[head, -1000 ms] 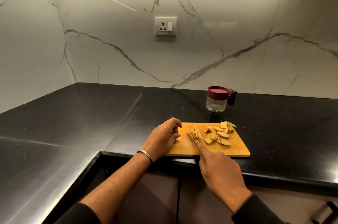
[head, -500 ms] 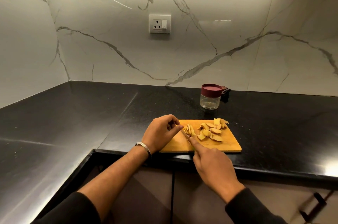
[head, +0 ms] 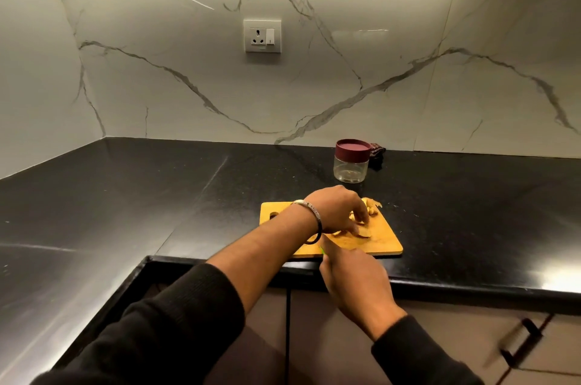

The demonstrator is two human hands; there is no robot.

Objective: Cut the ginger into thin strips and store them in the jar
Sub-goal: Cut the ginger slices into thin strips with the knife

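The left hand (head: pixel 338 207) is reaching across the wooden cutting board (head: pixel 382 241), its fingers (head: pixel 361 216) curling downward over the ginger slices (head: pixel 364 231); the fingertips are touching the pale pieces, though whether they are pinching one or only gathering them is hard to tell from here. The wrist is wearing a metal bangle (head: pixel 309 207) and a dark band just behind it, and the forearm is crossing over the board from the near left, sleeve pushed up.

The right hand (head: pixel 353 279) is sitting at the near edge of the board, fingers closed around a knife (head: pixel 323 251); only a sliver of green by the forefinger and a little of the blade running under the left wrist are showing. That wrist is angling in from the lower right.

More ginger is peeking out past the left hand at the board's far edge. The jar (head: pixel 351 164), clear with a maroon lid on top, is standing upright on the black countertop (head: pixel 157 196) behind the board, apart from it, with a small dark object (head: pixel 376 154) just beside it against the marble wall. No lettering is readable anywhere.
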